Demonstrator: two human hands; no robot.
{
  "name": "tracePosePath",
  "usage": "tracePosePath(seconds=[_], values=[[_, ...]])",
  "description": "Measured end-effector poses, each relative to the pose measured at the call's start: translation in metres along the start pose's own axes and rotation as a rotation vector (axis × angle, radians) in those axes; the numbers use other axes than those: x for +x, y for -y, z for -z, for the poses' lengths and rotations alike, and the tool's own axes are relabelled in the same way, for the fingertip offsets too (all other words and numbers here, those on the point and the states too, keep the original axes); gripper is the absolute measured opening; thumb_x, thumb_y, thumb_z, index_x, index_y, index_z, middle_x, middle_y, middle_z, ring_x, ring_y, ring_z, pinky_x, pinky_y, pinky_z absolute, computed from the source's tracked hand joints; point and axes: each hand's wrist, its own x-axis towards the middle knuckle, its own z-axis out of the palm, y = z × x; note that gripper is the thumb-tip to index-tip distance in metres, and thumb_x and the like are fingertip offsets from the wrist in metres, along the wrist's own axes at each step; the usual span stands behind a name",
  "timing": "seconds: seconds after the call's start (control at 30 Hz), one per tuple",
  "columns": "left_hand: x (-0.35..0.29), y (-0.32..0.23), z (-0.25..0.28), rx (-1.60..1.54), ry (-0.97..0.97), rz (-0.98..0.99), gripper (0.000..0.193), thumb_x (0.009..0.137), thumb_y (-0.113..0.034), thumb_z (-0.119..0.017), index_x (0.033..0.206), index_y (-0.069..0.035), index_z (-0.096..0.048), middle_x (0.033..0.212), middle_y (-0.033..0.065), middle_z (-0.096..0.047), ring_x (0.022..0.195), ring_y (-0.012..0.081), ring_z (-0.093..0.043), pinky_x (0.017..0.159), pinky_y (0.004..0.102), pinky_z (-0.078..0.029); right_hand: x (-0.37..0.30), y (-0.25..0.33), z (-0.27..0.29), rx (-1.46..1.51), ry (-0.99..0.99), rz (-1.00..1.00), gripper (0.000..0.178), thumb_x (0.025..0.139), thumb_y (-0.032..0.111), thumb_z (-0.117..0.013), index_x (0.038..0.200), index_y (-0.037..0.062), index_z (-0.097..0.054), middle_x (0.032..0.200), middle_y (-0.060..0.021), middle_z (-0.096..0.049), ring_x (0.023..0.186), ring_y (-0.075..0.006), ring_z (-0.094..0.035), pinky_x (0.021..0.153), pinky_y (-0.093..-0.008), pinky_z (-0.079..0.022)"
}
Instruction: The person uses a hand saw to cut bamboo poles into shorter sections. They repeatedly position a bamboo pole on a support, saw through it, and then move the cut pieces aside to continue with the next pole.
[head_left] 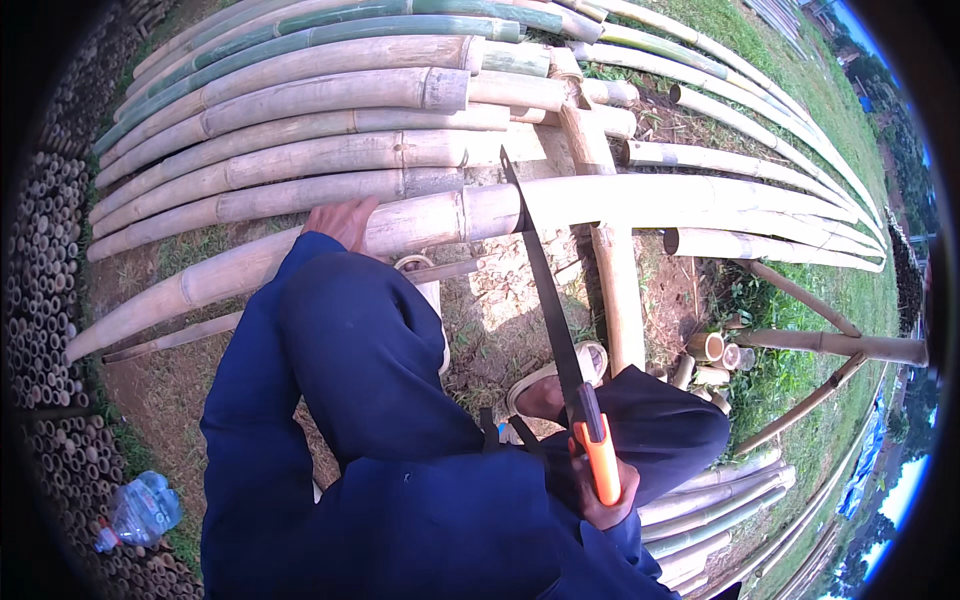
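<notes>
"So, how does the right hand [618, 502] stand?"

"Closed around the orange handle of a saw [553, 300]. The blade runs forward and slightly left of that grip, crossing a thick bamboo pole [420, 221] well ahead of it, tip beyond the pole."

"And the left hand [343, 220]?"

"Forward and left of the grip, laid over the same pole. I can't tell how far its fingers wrap underneath."

"What could go wrong?"

"If the left hand's pressure slackens, the round pole could roll and throw the blade sideways. Sagging near the blade might pinch it. A slip could reach the sandalled foot [538, 395] just left of the blade's lower part."

"Anything in the way?"

"The right thigh [665, 430] sits close beside the grip, so a long backward pull looks cramped. Ahead, a support rail [622, 310] passes under the pole, just right of the blade. Past the tip lie more bamboo poles [300, 160]."

"Farther out?"

"Short bamboo offcuts [705, 347] ahead and right of the grip, a propped pole frame [840, 345] beyond them, and a plastic bottle [145, 510] far left."
</notes>
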Motion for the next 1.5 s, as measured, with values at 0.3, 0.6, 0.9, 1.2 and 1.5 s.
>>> tracePosePath(seconds=[0.3, 0.6, 0.9, 1.2, 1.5], values=[[0.001, -0.002, 0.015, 0.000, 0.115, 0.040, 0.089, 0.057, -0.049, -0.094, 0.129, -0.007, -0.063, 0.116, 0.0222, -0.071, 0.113, 0.0424, -0.066, 0.098, 0.0517, -0.051, 0.073, -0.034, -0.031, -0.048, -0.031, 0.178, 0.031, 0.091, 0.024, -0.082, 0.104, -0.0001, -0.068, 0.080, -0.0139, -0.070, 0.074, -0.0230, -0.069, 0.070, -0.0372, -0.054], [0.006, 0.001, 0.017, 0.017, 0.139, 0.030, 0.087, 0.057, -0.050, -0.093, 0.127, -0.007, -0.064, 0.115, 0.0217, -0.072, 0.112, 0.0419, -0.067, 0.097, 0.0513, -0.051, 0.044, -0.039, -0.017, 0.013, -0.014, 0.163, 0.028, 0.093, 0.024, -0.079, 0.107, 0.0019, -0.069, 0.079, -0.0133, -0.069, 0.069, -0.0190, -0.069, 0.064, -0.0349, -0.053], [0.002, -0.004, 0.022, 0.007, 0.156, 0.018, 0.086, 0.058, -0.052, -0.092, 0.126, -0.007, -0.065, 0.113, 0.0212, -0.073, 0.111, 0.0414, -0.068, 0.097, 0.0509, -0.051, 0.056, -0.007, -0.014, -0.087, -0.043, 0.118, 0.020, 0.091, 0.019, -0.076, 0.096, 0.0015, -0.067, 0.073, -0.0157, -0.066, 0.069, -0.0297, -0.070, 0.064, -0.0404, -0.051], [0.004, -0.001, 0.011, -0.019, 0.084, -0.043, 0.085, 0.058, -0.054, -0.091, 0.124, -0.007, -0.067, 0.111, 0.0208, -0.074, 0.110, 0.0409, -0.069, 0.097, 0.0505, -0.052, 0.005, 0.008, 0.002, 0.026, -0.029, 0.104, 0.016, 0.090, 0.011, -0.076, 0.103, 0.0031, -0.072, 0.085, -0.0103, -0.074, 0.080, -0.0213, -0.076, 0.078, -0.0339, -0.058], [0.009, -0.006, 0.024, 0.046, 0.163, 0.040, 0.086, 0.056, -0.055, -0.091, 0.124, -0.008, -0.070, 0.118, 0.0228, -0.072, 0.116, 0.0389, -0.067, 0.102, 0.0482, -0.050, 0.051, -0.003, -0.012, -0.071, 0.024, 0.100, 0.018, 0.090, 0.016, -0.074, 0.101, 0.0023, -0.069, 0.078, -0.0205, -0.069, 0.072, -0.0381, -0.071, 0.068, -0.0444, -0.054]])
